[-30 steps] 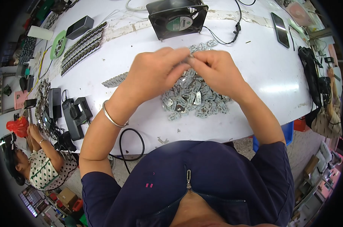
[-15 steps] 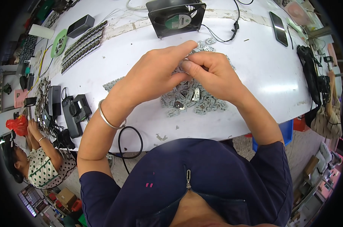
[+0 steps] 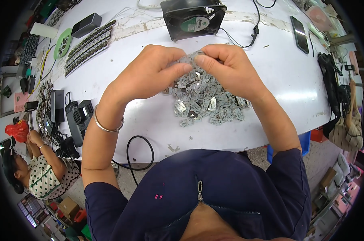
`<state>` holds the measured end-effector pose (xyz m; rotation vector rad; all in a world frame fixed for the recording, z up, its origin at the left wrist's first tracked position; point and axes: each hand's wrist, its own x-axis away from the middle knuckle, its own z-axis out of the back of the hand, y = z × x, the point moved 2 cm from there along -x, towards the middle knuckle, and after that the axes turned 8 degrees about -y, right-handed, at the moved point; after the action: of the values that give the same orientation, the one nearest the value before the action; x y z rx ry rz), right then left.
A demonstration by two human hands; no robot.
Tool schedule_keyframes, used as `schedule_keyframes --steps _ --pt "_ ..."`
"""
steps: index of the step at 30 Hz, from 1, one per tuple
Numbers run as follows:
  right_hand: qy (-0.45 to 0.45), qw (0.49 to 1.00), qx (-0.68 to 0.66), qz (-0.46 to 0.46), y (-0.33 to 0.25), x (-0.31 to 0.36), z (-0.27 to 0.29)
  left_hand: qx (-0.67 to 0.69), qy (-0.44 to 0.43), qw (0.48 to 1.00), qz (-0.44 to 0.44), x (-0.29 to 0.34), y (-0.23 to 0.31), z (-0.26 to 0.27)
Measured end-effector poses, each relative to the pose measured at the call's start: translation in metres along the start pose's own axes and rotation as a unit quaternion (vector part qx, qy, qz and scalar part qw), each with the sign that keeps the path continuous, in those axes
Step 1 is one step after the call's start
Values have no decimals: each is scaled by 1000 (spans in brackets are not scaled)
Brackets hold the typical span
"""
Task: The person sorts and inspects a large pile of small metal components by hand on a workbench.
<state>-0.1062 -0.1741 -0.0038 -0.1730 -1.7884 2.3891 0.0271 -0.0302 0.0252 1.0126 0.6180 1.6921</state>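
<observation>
A loose heap of small grey flat parts [image 3: 212, 105], some with shiny metal faces, lies on the white table before me. Over its far side, my left hand [image 3: 155, 72] is curled, thumb and forefinger close to some grey parts; whatever it grips is hard to see. Close beside it, my right hand [image 3: 232, 70] pinches a small grey part [image 3: 195, 54] between thumb and forefinger. The fingertips of both hands nearly meet there. A metal bangle [image 3: 108, 129] circles my left wrist.
A black fan [image 3: 194, 20] stands just beyond the heap. Rows of dark parts [image 3: 89, 48], a black box [image 3: 86, 26] and a green tray [image 3: 63, 43] sit at the far left. A phone [image 3: 299, 35] lies at right. At left another person [image 3: 49, 168] works.
My hands have drawn slightly apart, the left one moving left and the right one a little right. More of the heap between them now shows.
</observation>
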Motion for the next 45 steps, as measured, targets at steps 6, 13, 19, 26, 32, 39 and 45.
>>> schedule_keyframes --steps 6,13,19,26,32,39,45 --pt "-108 993 -46 33 -3 -3 0 140 -98 985 -34 6 -5 8" --pt "-91 988 -114 -49 5 -12 0 10 -12 990 -141 1 -11 3" --pt "15 1000 18 -16 6 -13 -1 -263 281 901 -203 -5 -11 -13" --pt "24 999 35 -12 4 -18 -6 -330 309 859 -239 -6 -18 -11" --pt "36 999 -18 -20 7 -30 -12 -336 327 840 -272 -8 -26 -2" --pt "58 998 -15 -2 4 -35 -12 -260 374 858 -237 -4 -25 -8" --pt "78 990 -107 -42 2 -26 -14 -273 380 847 -253 -6 -18 -18"
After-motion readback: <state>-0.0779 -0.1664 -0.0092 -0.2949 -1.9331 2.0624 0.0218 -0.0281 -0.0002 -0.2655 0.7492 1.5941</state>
